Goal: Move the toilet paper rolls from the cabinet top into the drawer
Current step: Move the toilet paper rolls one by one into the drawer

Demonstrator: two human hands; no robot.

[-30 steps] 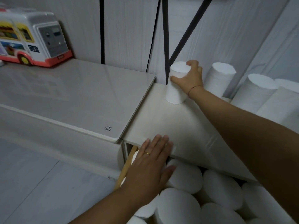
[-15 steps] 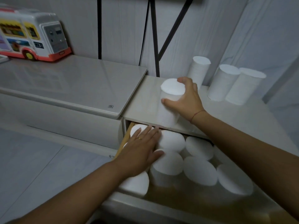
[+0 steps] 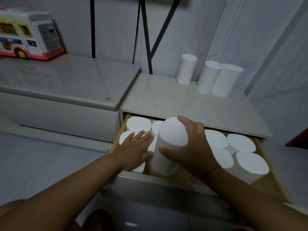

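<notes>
Over the open drawer [image 3: 166, 180], our right grip [image 3: 191, 147] is curled round an upright toilet paper roll [image 3: 168, 147], whose lower end sits down among the stored rolls [image 3: 241, 142] standing inside. Our left grip [image 3: 135, 150] lies flat, fingers straight, on the rolls at the drawer's left end, holding nothing. Back on the cabinet top [image 3: 183, 105], three more rolls [image 3: 186, 70] stand by the wall, two of them touching.

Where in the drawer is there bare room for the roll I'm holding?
Front middle of the drawer, between the rolls under your left hand and the right cluster, beneath the held roll in your right hand. Back row and right side are packed.
</notes>
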